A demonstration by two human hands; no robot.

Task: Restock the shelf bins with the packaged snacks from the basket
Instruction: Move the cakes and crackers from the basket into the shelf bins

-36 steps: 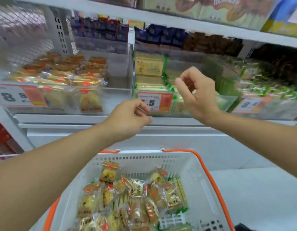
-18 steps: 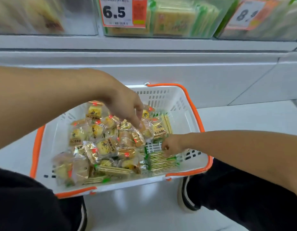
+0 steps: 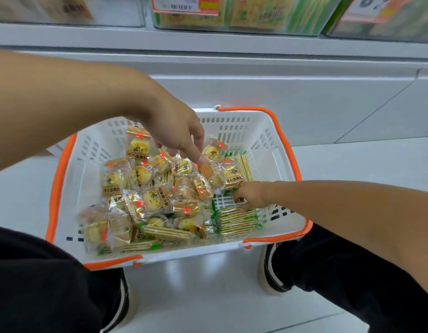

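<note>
Two hands inside white basket [image 3: 278, 150] on floor: left hand [image 3: 177, 131], fingers loosely spread, one fingertip touching wrapped yolk pastries [image 3: 155, 195]; right hand [image 3: 250, 195], fingers curled onto green cracker packs [image 3: 237, 221], grasp uncertain. Shelf bins [image 3: 244, 15] above.

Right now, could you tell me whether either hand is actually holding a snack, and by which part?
Neither clearly: the left hand touches the pastry packets with fingertips; the right hand reaches the cracker packs, its grip unclear.

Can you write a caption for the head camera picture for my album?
Both hands reach into a white basket of wrapped snacks.
</note>
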